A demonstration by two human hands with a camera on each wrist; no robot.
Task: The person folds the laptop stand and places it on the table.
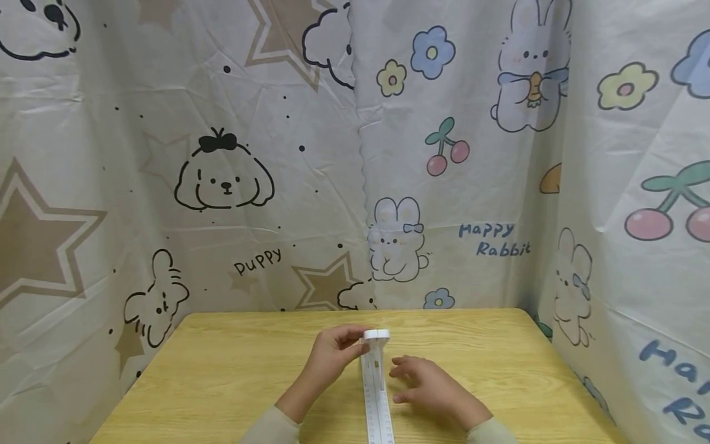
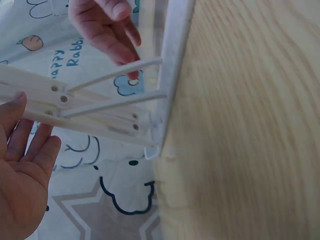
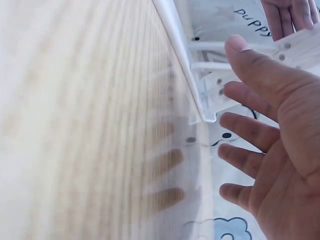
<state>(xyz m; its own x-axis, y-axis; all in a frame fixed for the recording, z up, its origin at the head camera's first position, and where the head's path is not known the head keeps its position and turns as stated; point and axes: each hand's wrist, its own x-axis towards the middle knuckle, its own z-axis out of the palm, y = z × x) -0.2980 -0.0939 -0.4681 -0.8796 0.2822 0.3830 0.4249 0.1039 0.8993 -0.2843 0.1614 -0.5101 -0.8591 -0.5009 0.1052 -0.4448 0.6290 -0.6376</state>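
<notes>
A white folding stand (image 1: 377, 407) with ruler-like markings lies lengthwise on the table, its hinged upright raised at the far end. Two thin struts (image 2: 115, 102) join the upright to the flat base (image 2: 172, 65). My left hand (image 1: 330, 354) holds the upright near its top from the left, thumb on the near side and fingers behind. To the right of the stand is my right hand (image 1: 426, 383), fingers spread and loosely bent. In the right wrist view the right hand (image 3: 277, 145) holds nothing, its palm toward the stand.
The light wood-grain table (image 1: 233, 376) extends to both sides of the stand. A printed cloth (image 1: 310, 154) with puppies, rabbits, stars and flowers hangs behind the table and along its sides.
</notes>
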